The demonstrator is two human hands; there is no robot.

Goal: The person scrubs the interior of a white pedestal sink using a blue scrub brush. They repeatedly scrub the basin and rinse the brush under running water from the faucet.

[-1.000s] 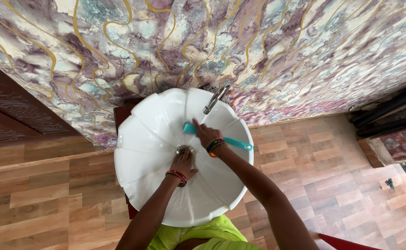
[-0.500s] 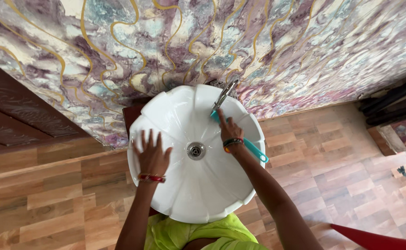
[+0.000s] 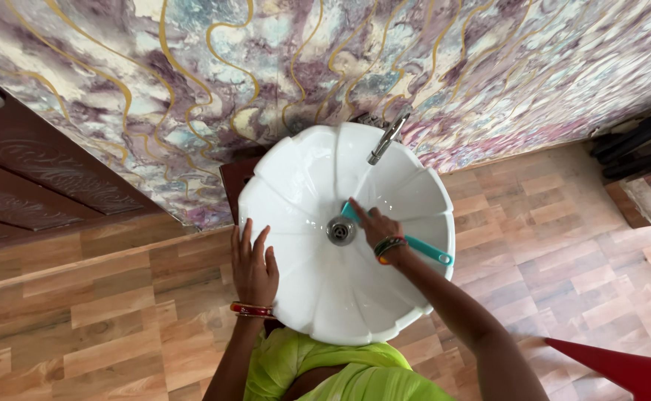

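A white scalloped wash basin [image 3: 307,186] stands below me, with a metal drain [image 3: 340,230] at its middle and a chrome tap [image 3: 386,139] at the far rim. My right hand [image 3: 375,228] grips a teal brush [image 3: 427,250]; its head presses the bowl just right of the drain, and the handle sticks out past my wrist. My left hand [image 3: 253,269] lies flat on the basin's left rim, fingers spread, holding nothing. Both wrists wear bangles.
A marbled purple, blue and gold wall [image 3: 325,67] rises behind the basin. A dark wooden door [image 3: 36,178] is at the left. Wood-pattern floor tiles [image 3: 563,252] surround the basin. A red object [image 3: 623,367] pokes in at the bottom right.
My right hand brought the brush down from near the tap to the bowl beside the drain. My left hand went from the drain to the left rim. The view shifted, so the basin sits further right.
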